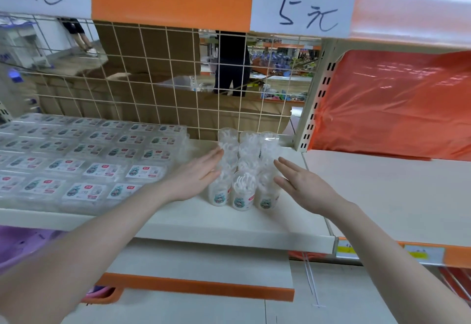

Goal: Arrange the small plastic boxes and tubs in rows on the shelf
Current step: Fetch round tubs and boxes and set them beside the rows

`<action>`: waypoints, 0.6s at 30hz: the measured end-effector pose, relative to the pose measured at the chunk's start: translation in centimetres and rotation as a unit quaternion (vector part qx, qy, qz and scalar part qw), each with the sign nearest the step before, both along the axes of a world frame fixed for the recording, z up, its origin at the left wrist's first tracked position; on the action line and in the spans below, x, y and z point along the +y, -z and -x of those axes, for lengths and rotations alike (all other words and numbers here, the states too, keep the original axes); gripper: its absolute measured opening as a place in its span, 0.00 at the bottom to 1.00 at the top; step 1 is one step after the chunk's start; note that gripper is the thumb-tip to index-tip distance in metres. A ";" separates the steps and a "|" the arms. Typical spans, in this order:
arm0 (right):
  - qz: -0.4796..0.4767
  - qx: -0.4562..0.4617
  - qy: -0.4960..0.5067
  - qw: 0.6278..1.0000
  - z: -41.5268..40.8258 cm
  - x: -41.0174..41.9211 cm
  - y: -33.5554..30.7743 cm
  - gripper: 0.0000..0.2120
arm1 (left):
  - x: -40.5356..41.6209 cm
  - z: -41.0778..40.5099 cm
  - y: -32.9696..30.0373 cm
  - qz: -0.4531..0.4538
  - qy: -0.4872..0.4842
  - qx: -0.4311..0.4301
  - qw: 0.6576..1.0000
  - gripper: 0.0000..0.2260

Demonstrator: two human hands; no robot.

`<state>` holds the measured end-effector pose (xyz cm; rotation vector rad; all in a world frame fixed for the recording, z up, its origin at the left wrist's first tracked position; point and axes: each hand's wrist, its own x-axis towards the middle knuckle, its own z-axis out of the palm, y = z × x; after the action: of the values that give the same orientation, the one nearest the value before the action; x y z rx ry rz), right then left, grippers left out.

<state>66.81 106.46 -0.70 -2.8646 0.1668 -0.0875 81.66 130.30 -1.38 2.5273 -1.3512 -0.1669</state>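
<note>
Both flat, released — left hand (197, 178) and right hand (302, 188) flank the tubs (243, 170): probably light, tippy, slippery — press low on their outer walls.

Left hand (196, 176): flat against the tubs' (243, 170) left side.
Right hand (303, 186): flat against their right side.

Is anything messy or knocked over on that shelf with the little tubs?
Nothing stands out. The clear tubs stand upright in three tidy rows between the left hand and right hand, both flat against their sides. The flat boxes lie in neat rows on the shelf. Nothing looks spilled or toppled.
</note>
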 end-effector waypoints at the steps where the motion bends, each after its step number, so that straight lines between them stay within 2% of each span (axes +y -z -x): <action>1: 0.002 -0.001 0.000 1.000 -0.1 -0.1 0.1 0.26 | 0.0 0.2 0.3 0.000 -0.003 0.002 1.000 0.25; 14: 0.035 -0.070 -0.009 0.997 -0.2 -0.1 1.3 0.25 | -0.8 1.9 1.8 0.064 -0.045 0.022 0.997 0.24; 18: -0.014 -0.056 0.009 0.998 -0.4 -0.5 1.1 0.26 | -0.8 1.8 2.1 0.093 -0.047 0.024 0.994 0.26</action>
<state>67.19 105.93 -1.78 -2.8218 0.1706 -0.2476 79.82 129.48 -3.50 2.4080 -1.1700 -0.0789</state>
